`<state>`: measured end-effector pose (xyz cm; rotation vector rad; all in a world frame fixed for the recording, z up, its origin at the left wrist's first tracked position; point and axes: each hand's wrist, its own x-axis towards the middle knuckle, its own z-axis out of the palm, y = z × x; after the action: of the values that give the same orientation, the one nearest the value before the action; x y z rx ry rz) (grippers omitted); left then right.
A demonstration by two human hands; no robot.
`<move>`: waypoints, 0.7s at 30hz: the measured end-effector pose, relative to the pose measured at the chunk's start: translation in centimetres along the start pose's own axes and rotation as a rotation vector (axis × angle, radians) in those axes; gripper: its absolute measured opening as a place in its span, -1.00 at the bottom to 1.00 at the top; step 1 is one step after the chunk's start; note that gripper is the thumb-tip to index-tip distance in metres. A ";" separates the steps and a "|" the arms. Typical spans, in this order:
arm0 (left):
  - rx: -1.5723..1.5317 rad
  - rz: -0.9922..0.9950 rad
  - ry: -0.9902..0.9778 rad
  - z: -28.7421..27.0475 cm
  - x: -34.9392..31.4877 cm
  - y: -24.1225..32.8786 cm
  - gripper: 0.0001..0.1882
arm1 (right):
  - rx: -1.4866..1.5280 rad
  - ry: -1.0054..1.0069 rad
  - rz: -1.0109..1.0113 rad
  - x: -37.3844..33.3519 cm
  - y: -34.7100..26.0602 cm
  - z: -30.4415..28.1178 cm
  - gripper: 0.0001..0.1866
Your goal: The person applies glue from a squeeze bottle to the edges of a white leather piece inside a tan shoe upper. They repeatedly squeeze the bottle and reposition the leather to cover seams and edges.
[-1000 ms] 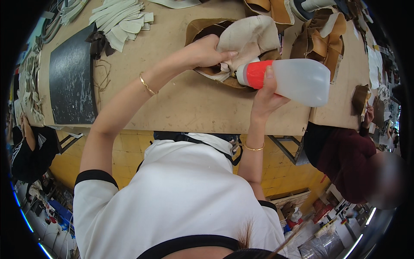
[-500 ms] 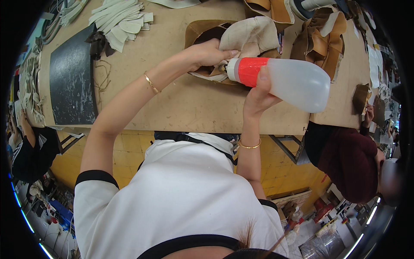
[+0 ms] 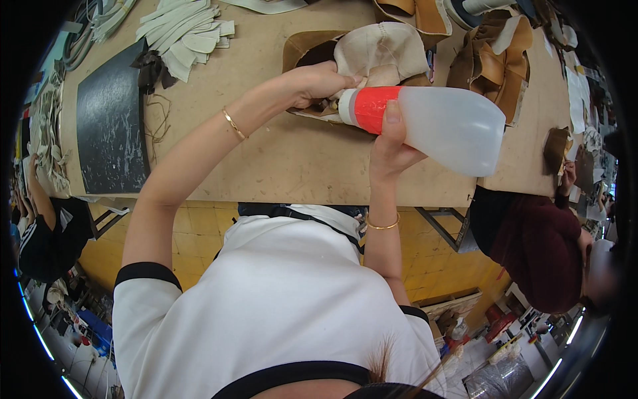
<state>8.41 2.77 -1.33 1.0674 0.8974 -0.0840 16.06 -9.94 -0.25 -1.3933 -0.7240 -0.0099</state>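
Note:
My right hand [image 3: 395, 143] is wrapped round a translucent white squeeze bottle [image 3: 455, 126] with a red band. It lies tilted on its side, its white cap pointing left and its nozzle end at a sewn brown leather piece with pale lining [image 3: 382, 53]. My left hand [image 3: 324, 85] is closed on the edge of that leather piece, thumb toward the bottle's tip. Fingers of the left hand are partly hidden inside the folds. The nozzle's very tip is hard to make out between the hand and the lining.
More folded brown leather pieces [image 3: 495, 63] lie at the right and far side of the table [image 3: 266, 166]. At the left are a dark scuffed board [image 3: 111, 126] and a stack of pale strips [image 3: 183, 36]. A person in dark red [image 3: 531, 246] sits at the right.
My right hand has shifted the bottle slightly to the left, so its cap is closer to my left hand. The left hand keeps its grip on the leather piece.

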 end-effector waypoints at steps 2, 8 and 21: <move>0.020 -0.046 -0.044 -0.4 0.2 0.0 -0.69 | -0.029 0.028 0.017 0.1 0.2 -0.3 -0.58; 0.026 -0.104 -0.126 -0.8 0.4 0.2 -0.70 | -0.190 -0.105 -0.005 0.9 0.7 -1.9 -0.55; -0.009 -0.135 -0.073 -0.5 0.0 0.7 -0.76 | 0.075 0.049 0.147 -0.9 0.3 -0.8 -0.57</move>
<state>8.48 3.52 -0.89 0.9885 0.9025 -0.2302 15.86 -10.89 -0.93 -1.3665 -0.5741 0.0974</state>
